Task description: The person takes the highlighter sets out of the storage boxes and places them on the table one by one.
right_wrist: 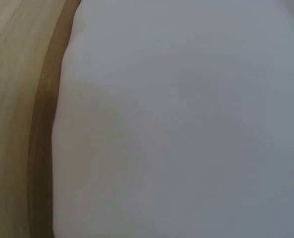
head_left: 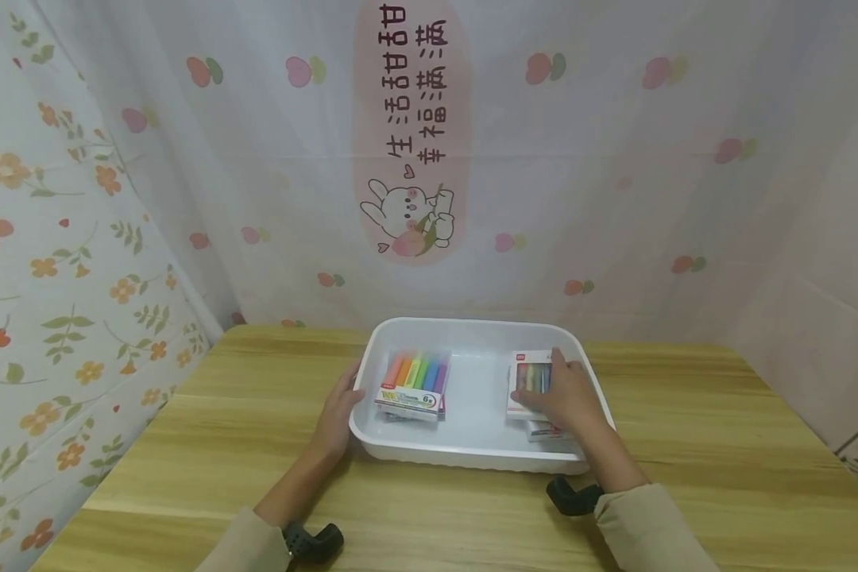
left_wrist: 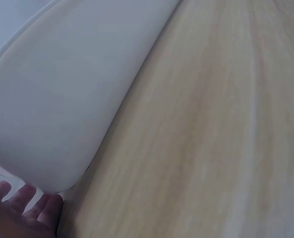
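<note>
A white plastic bin (head_left: pixel 472 454) stands on the table in the head view. My left hand (head_left: pixel 339 413) holds its left side, thumb over the rim and fingers outside; in the left wrist view those fingers (left_wrist: pixel 50 210) are at the bin's lower corner. My right hand (head_left: pixel 570 397) reaches inside at the right and grips a white box of coloured sticks (head_left: pixel 531 376), thumb at its left edge, fingers at the far end. Another white box (head_left: pixel 539 430) lies partly hidden beneath it. The right wrist view shows the bin's white wall (right_wrist: pixel 186 124), not the hand.
At the bin's left lies a pack of highlighters (head_left: pixel 416 381) in rainbow colours, on top of another pack. The wooden table (head_left: pixel 222 429) extends to both sides and in front. A printed curtain (head_left: pixel 500 159) hangs behind, and a floral cloth (head_left: pixel 64 278) at the left.
</note>
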The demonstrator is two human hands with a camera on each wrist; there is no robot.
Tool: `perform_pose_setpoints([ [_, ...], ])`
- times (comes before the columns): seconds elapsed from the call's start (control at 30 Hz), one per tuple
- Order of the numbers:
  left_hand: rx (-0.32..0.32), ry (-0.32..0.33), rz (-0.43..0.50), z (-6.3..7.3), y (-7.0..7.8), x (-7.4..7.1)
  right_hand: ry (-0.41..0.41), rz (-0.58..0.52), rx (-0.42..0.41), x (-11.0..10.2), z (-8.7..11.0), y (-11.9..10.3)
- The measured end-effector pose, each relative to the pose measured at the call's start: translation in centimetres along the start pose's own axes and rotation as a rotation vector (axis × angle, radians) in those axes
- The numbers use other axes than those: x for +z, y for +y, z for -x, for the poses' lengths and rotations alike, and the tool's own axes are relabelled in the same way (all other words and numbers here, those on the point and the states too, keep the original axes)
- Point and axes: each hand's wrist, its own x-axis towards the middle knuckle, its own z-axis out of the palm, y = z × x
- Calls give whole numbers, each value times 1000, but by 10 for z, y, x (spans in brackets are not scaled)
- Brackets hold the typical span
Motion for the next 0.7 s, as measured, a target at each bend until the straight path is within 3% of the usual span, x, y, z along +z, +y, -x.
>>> perform_pose_setpoints([
  [0.57, -21, 5, -17, 2, 1, -1, 48, -34, -18, 3, -2, -1],
  [0.7, -30, 3, -23, 2, 3, 1, 26, -88, -11, -1, 0, -1],
])
